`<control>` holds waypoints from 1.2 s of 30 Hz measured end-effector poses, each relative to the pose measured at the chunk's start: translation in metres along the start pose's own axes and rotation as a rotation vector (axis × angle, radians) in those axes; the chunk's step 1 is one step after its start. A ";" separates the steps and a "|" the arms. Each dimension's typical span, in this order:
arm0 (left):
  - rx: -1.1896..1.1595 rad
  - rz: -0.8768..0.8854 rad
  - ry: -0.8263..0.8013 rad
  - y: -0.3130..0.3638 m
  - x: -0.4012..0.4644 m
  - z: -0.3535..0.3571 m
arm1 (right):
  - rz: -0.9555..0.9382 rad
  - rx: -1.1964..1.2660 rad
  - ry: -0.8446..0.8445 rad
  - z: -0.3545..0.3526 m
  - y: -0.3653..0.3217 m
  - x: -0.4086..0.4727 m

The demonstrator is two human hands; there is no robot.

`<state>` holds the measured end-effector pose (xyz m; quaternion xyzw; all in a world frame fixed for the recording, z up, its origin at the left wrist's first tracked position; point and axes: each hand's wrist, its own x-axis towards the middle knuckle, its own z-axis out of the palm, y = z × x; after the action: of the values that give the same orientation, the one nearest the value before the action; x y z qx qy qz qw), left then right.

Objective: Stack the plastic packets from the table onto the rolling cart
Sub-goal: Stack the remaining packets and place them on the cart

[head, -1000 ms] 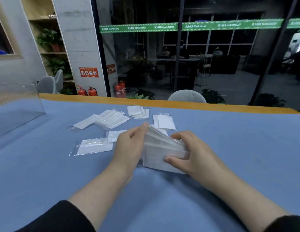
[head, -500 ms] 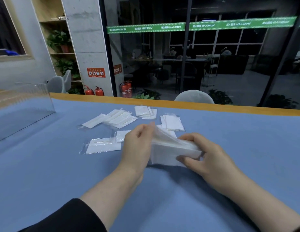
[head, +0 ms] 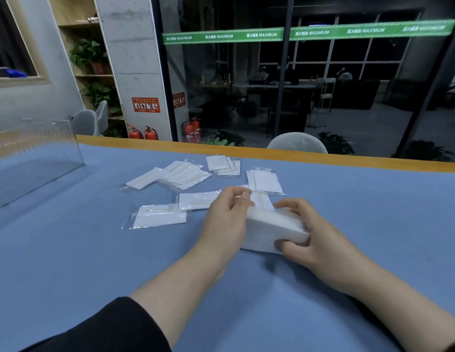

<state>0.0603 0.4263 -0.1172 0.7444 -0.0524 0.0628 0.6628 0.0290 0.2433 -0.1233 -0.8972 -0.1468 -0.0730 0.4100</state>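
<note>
Plastic packets, gathered bundle (head: pixel 274 228): sits on the blue worktop (head: pixel 94 262) just in front of the person, between both hands. Right hand (head: pixel 320 240) grips its right end, thumb on the near face, fingers (head: pixel 288 205) curled over the top. Left hand (head: pixel 225 219) is against the left end, thumb and forefinger pinching at the top left corner of the bundle (whether one packet or several, cannot tell).

Handling, as a judgement: thin film sleeves with a flat white insert, so light, floppy singly, fairly firm as a block. Film on film likely slippery; a loose squeeze could let middle packets shoot out. Best hold looks like both short ends clamped, or top and bottom faces pressed together, edges squared against the worktop first.

Further out, loose packets lie flat: one single packet (head: pixel 159 216) left of the left hand, another (head: pixel 198 200) just beyond it. Then a small overlapped pile (head: pixel 264 181) past the hands, a fanned group (head: pixel 180 174) to the left, and a few (head: pixel 222 163) near the far wooden edge.

Containers: a clear plastic box (head: pixel 35 158) at far left on the worktop; nothing visible in it. The rolling cart is not in view.
</note>
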 end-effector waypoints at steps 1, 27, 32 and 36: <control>0.002 -0.010 -0.018 0.002 0.000 -0.001 | 0.001 0.001 0.002 -0.001 0.000 0.001; 0.066 0.439 -0.805 0.136 -0.233 0.211 | 0.332 0.051 0.640 -0.187 -0.042 -0.377; 0.104 0.370 -1.156 0.113 -0.364 0.295 | 0.653 -0.138 0.666 -0.197 -0.038 -0.555; 0.101 0.258 -1.321 0.075 -0.440 0.350 | 0.845 -0.305 0.576 -0.200 -0.013 -0.648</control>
<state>-0.3771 0.0677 -0.1556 0.6441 -0.5324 -0.3244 0.4431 -0.5901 -0.0319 -0.1464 -0.8711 0.3581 -0.1655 0.2924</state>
